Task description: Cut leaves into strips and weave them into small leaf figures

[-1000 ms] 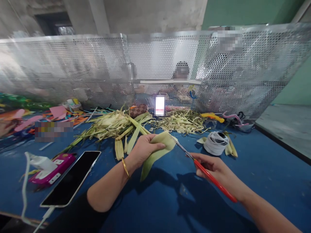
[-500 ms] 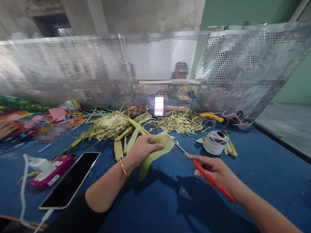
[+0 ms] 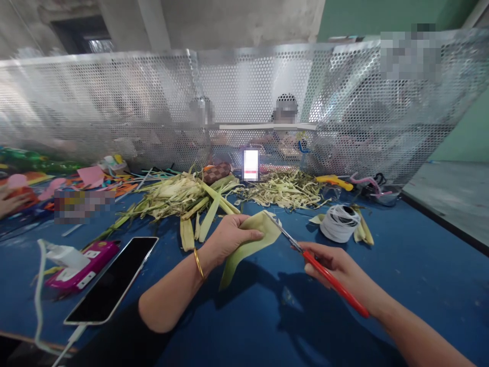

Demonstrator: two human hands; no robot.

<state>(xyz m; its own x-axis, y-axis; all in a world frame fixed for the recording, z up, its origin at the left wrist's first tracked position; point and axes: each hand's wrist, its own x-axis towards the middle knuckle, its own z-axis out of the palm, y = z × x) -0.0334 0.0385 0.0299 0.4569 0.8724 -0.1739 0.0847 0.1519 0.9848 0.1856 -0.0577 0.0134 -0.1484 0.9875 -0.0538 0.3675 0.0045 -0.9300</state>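
Note:
Between thumb and fingers, my left hand [image 3: 233, 235] pinches a pale green corn husk [image 3: 252, 243], its tail hanging below the hand. A gold bangle [image 3: 198, 263] circles that wrist. My right hand [image 3: 332, 262] grips red-handled scissors [image 3: 332, 280], fingers wrapped about the handles. The metal blades point up and left and meet the husk's right edge; whether they are parted I cannot tell. Behind my hands lie a heap of husks [image 3: 175, 196] on the left and a pile of thin husk strips [image 3: 286, 191] on the right.
A spool of white cord [image 3: 339, 224] stands at right. To the left lie a charging phone [image 3: 114, 280] and a magenta power strip [image 3: 82, 267]. A perforated metal screen [image 3: 153, 102] runs along the back. Another person's hand [image 3: 9, 201] shows at far left.
My left hand and the husk have shifted slightly to the right, bringing more of the husk's edge against the scissor blades. My right hand stays almost in place.

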